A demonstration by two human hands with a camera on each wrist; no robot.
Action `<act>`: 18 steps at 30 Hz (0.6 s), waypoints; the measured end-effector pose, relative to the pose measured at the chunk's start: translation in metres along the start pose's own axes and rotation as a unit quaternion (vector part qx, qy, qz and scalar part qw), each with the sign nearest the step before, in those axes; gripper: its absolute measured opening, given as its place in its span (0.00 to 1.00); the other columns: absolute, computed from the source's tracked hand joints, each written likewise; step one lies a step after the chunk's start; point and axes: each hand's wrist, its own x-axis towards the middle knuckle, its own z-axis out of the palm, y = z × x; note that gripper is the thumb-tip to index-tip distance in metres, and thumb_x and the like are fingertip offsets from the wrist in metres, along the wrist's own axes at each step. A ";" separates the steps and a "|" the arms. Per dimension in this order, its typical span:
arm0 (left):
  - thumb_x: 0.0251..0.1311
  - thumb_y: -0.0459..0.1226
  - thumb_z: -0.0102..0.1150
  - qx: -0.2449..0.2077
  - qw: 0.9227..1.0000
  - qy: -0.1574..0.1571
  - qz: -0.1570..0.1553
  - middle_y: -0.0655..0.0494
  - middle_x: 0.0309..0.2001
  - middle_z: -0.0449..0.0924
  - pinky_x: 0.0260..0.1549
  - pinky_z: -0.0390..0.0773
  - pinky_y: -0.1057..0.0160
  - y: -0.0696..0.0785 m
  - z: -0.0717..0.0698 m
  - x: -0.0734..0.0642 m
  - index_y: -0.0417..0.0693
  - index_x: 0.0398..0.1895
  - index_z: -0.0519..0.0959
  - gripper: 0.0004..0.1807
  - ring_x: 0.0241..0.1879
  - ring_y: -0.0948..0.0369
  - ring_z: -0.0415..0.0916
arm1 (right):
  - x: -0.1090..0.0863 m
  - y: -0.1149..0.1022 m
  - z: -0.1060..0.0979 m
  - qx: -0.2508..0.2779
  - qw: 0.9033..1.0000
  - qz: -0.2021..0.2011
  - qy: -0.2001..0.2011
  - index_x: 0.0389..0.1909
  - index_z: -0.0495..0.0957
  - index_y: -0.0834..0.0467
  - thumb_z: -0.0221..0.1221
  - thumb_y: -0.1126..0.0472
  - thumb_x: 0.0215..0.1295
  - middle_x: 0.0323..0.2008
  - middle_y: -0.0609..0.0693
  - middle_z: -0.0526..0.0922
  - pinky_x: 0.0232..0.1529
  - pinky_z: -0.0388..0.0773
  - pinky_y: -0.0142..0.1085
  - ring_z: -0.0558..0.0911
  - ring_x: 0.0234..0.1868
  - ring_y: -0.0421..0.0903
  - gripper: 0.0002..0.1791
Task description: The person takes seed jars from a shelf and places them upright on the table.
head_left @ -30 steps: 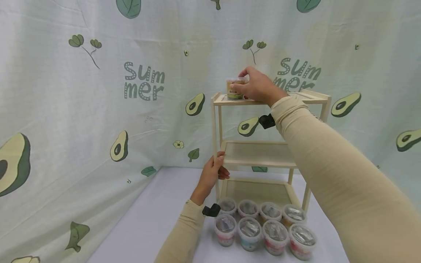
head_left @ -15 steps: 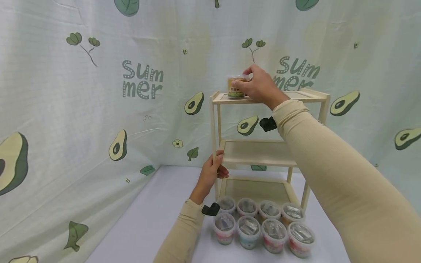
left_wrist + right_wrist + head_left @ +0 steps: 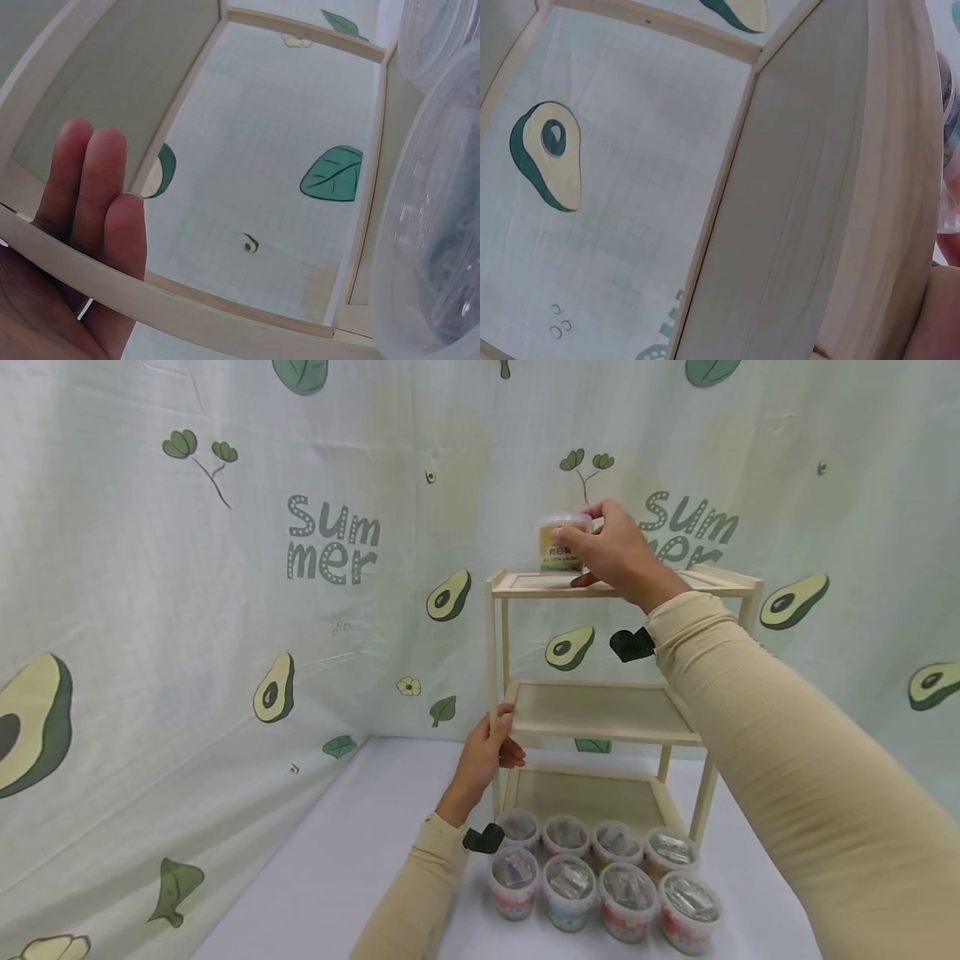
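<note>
My right hand (image 3: 618, 553) grips a small clear plastic cup (image 3: 551, 558) with a white lid and a yellow-and-green label. The cup is upright at the left part of the top tier of a wooden shelf rack (image 3: 600, 732); whether its base touches the tier I cannot tell. In the right wrist view only a bit of the cup (image 3: 950, 221) shows past the top tier's edge. My left hand (image 3: 480, 756) holds the rack's left front post at the middle tier. Its fingers (image 3: 103, 176) pass behind the post in the left wrist view.
Several lidded plastic cups (image 3: 570, 881) stand in two rows on the white table (image 3: 337, 860) before the rack's bottom tier (image 3: 588, 797). A printed avocado curtain (image 3: 360, 635) hangs close behind and to the left.
My right hand has shifted the cup slightly right and upward in view, over the top tier. The left hand keeps its hold on the post. The head view moved slightly.
</note>
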 end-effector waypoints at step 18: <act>0.76 0.54 0.48 -0.002 1.000 0.002 -0.007 0.41 0.26 0.81 0.28 0.80 0.61 0.001 0.001 0.001 0.51 0.69 0.71 0.27 0.24 0.52 0.83 | -0.004 0.002 0.000 0.011 1.000 -0.024 0.004 0.67 0.57 0.59 0.56 0.46 0.72 0.58 0.59 0.74 0.38 0.85 0.40 0.79 0.48 0.52 0.32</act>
